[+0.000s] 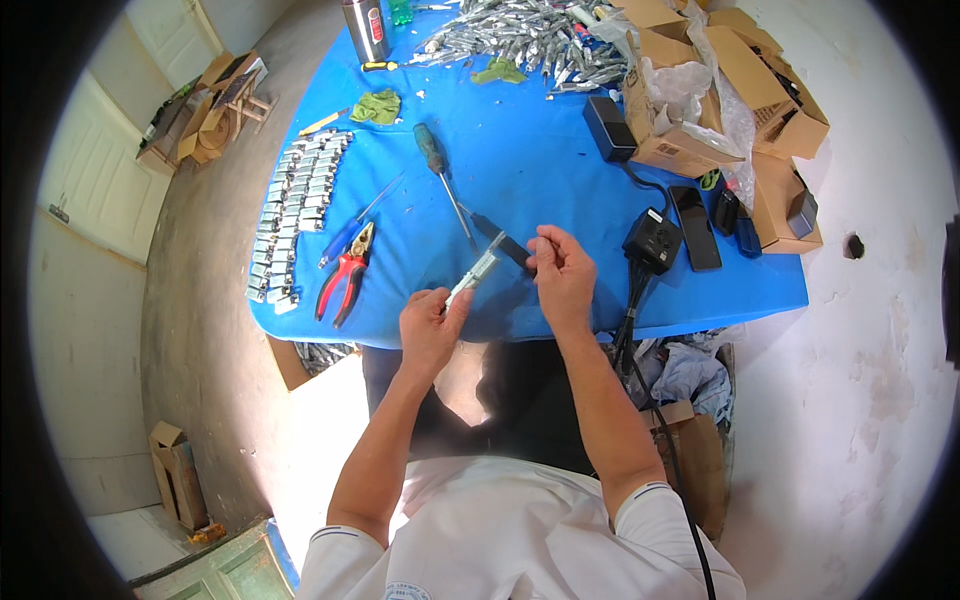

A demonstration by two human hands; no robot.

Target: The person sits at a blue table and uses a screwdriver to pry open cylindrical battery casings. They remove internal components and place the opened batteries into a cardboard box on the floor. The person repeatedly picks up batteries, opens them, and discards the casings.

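My left hand [428, 325] grips the lower end of a slim silver-and-whitish metal piece [474, 275], which tilts up to the right over the table's near edge. Just right of its upper end is my right hand [564, 280], thumb and fingers pinched together; whatever is in them, if anything, is too small to make out. A flat dark strip [500, 240] lies behind the piece, its near end by my right fingertips; whether they touch cannot be told. Farther off lies a green-handled screwdriver [433, 155]. Red-handled pliers [345, 280] and a blue-handled pointed tool [345, 240] lie to the left.
On the blue-covered table [540, 150], small metal parts [300, 200] stand in rows at left. A heap of silver pieces [530, 40] lies at the back. Open cardboard boxes [685, 145], a phone [695, 228] and a black adapter with cables [652, 240] are at right.
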